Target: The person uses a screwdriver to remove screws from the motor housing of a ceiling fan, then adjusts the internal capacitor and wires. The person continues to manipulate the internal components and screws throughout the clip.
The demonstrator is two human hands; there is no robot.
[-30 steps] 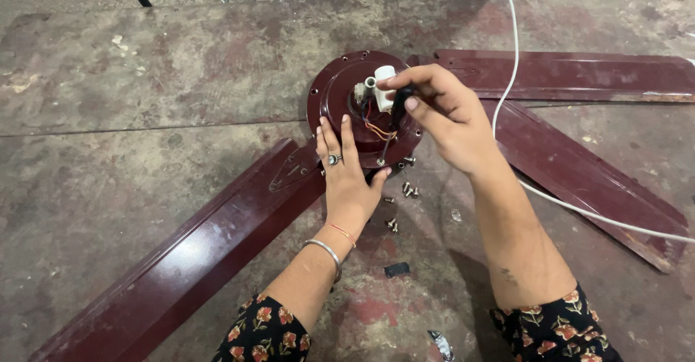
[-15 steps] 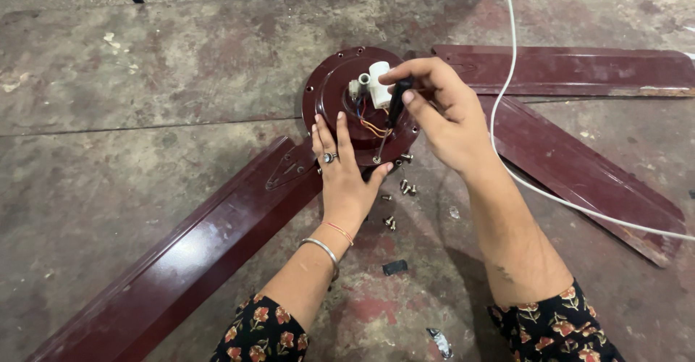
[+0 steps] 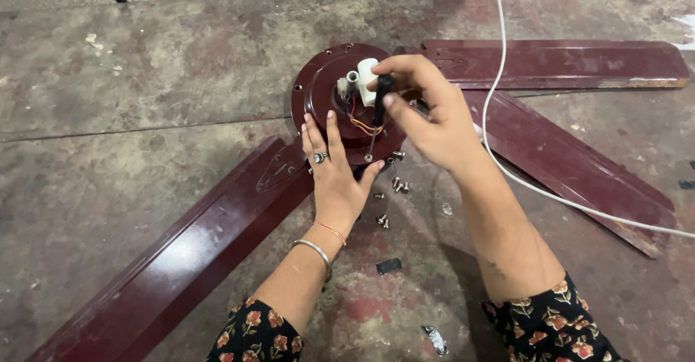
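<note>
A dark red ceiling fan lies on the floor, its round motor housing point(image 3: 318, 87) facing up with a white capacitor point(image 3: 366, 80) and orange wires at its centre. My left hand point(image 3: 334, 174) presses flat on the housing's near edge, a ring on one finger. My right hand point(image 3: 427, 116) grips a black-handled screwdriver point(image 3: 376, 116) held upright, its tip on the housing's near rim. Three blades spread out: one to the lower left point(image 3: 174, 261), one to the right point(image 3: 579, 170), one at the back right point(image 3: 557, 61).
Several loose screws point(image 3: 398, 185) lie on the stained concrete floor just below the housing. A white cable point(image 3: 499, 166) runs from the top across the right blades. A small black piece point(image 3: 389, 266) and a scrap of foil point(image 3: 434, 339) lie between my forearms.
My right hand has kept working the screwdriver at the housing's rim, shifting slightly. The left hand stays flat on the housing.
</note>
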